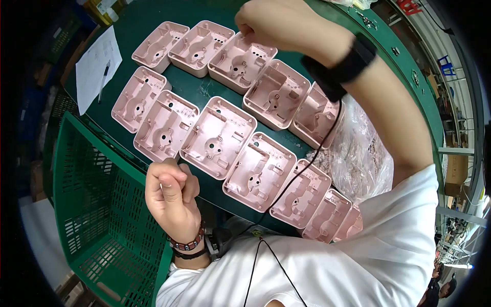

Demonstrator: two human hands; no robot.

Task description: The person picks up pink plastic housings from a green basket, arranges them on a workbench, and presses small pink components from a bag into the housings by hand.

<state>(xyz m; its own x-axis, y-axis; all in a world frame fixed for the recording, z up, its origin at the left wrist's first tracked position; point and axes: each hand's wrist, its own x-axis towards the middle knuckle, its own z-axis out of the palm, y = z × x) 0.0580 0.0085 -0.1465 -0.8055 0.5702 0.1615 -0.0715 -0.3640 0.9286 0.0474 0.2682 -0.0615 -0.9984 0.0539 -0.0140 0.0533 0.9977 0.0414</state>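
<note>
"White shirt (381, 245) nearest. The hands?"
"Left hand (172, 192) balled, fingers pressed together; right hand (273, 23) over a far pink box (239, 64), I can't tell its grip."
"Around them?"
"Green table (186, 84), basket (82, 153) left, shelves (456, 151) right."

A white short-sleeved shirt (327, 268) carries a black cord (253, 262) in a V, the left wrist (183, 231) wears a studded reddish-brown bracelet (189, 244) beside a black band (191, 255), and the right wrist (333, 55) has a wide black strap (359, 59) with a black box (324, 78) and a thin black cable (313, 159).
</note>
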